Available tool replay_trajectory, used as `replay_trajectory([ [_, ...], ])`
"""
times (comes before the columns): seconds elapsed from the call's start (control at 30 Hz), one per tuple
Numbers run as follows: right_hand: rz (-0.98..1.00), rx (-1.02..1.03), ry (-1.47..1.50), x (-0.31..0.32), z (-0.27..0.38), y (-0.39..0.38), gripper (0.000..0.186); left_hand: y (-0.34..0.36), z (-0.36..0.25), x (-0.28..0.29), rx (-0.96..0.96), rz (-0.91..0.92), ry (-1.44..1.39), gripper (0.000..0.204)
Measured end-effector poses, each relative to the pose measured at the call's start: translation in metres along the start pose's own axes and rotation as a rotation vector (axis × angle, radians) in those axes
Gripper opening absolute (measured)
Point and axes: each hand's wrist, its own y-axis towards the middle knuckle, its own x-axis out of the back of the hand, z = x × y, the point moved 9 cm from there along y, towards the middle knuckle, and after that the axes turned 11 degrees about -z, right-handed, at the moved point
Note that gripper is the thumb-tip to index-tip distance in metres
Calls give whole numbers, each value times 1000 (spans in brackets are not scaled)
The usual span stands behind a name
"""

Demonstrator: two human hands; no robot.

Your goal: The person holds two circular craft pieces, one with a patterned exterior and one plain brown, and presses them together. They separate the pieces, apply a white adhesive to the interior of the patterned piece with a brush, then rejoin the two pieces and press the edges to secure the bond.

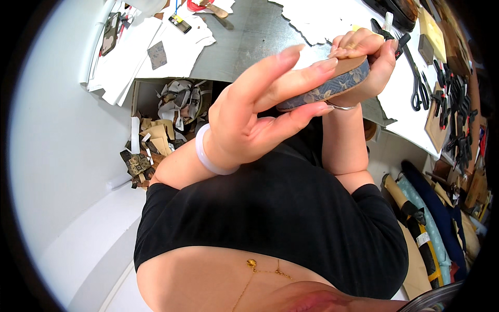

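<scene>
Up over the near edge of the table, both my hands are around a rounded, thick piece [348, 78] with a tan-brown face and a side band of blue-grey floral material. My left hand [260, 101] has its thumb below the piece and fingers along the upper side, the index finger stretched out. At the far right end of the piece my right hand [366, 54] is closed, its curled fingertips at the brown face and its wrist behind the floral band. Part of that grip is hidden, and I cannot tell whether a small tool is in it too.
A grey table [244, 47] carries white paper, a phone [110, 34], a floral scrap [157, 55] and a small yellow-and-black device [180, 24]. Black scissors [416, 78] and several black clips [460, 114] lie right. A scrap bin [179, 99] is below left, material rolls [423, 223] lower right.
</scene>
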Motion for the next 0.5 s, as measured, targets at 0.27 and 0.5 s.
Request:
replay_trajectory([
  [0.27,-64,-102,-33,11,-17,2,55,0,-21,-13,-300,142,417,58],
  [0.5,-200,-301,29,38,-34,12,49,3,5,42,-10,-165,126,49],
])
